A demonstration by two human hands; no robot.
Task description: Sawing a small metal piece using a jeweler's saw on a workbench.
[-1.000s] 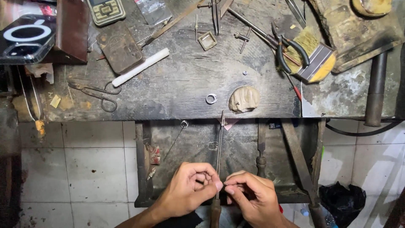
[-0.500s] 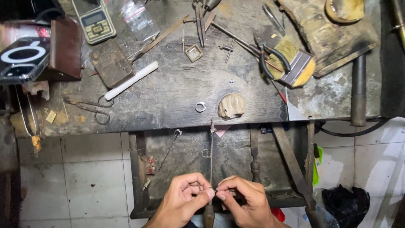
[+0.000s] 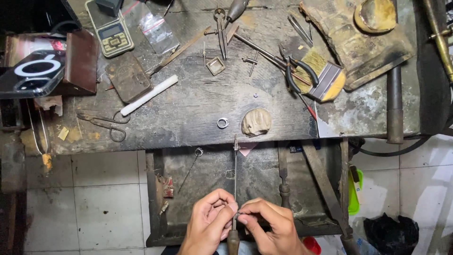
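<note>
Low in the head view, my left hand (image 3: 211,222) and my right hand (image 3: 271,225) meet at a thin metal rod tool (image 3: 235,179) with a wooden handle (image 3: 233,242). The rod runs up to the front edge of the workbench (image 3: 198,101). Fingertips of both hands pinch a tiny metal piece (image 3: 239,215) against the rod. A small silver ring (image 3: 222,123) lies on the bench beside a tan lump (image 3: 256,122).
A pocket scale (image 3: 111,28), white stick (image 3: 149,95), old scissors (image 3: 104,123), black-handled pliers (image 3: 295,71), brush (image 3: 325,78), tweezers and a small square frame (image 3: 215,65) litter the bench. A phone (image 3: 30,73) rests at left. An open drawer (image 3: 245,189) sits below, over tiled floor.
The view has shifted, so the bench sits slightly lower and to the right in frame. My hands stay pinched together at the rod, fingertips working the small piece.
</note>
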